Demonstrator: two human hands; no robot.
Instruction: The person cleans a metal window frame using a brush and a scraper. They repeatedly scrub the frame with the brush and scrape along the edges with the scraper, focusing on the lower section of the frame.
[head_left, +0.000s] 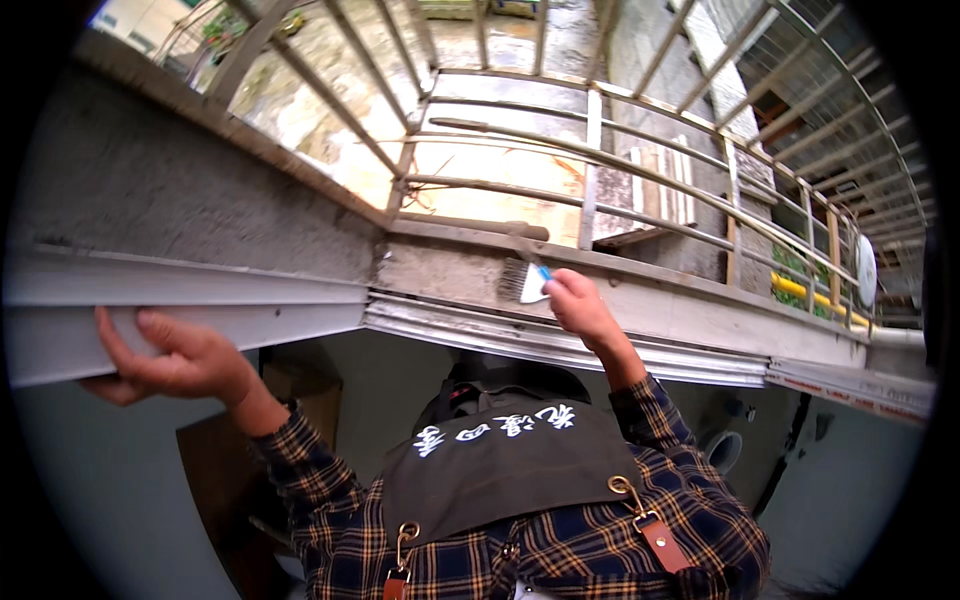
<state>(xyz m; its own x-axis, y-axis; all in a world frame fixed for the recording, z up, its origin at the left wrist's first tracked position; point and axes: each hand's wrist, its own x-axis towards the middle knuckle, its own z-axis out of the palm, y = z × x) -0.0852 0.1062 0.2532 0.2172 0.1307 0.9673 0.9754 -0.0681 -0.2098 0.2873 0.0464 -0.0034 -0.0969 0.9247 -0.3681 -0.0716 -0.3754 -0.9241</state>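
My right hand (581, 309) grips a small brush by its blue handle. The brush (535, 283) has a white head and dark bristles, which point left against the concrete window sill (442, 271). Just in front of me, a grooved metal window track (465, 322) runs below that sill. On the left, my left hand (180, 361) holds the edge of the white window frame (315, 316), with fingertips on its face and other fingers lower down. Part of the brush handle is hidden in my right hand.
A metal bar railing (589, 169) encloses the outer side of the sill. Inside it lies a long thin pole (540, 140). A rough grey wall (187, 180) rises at left. A yellow pipe (806, 291) and a white dish-like object (866, 270) are at right. My dark apron (510, 472) bears writing.
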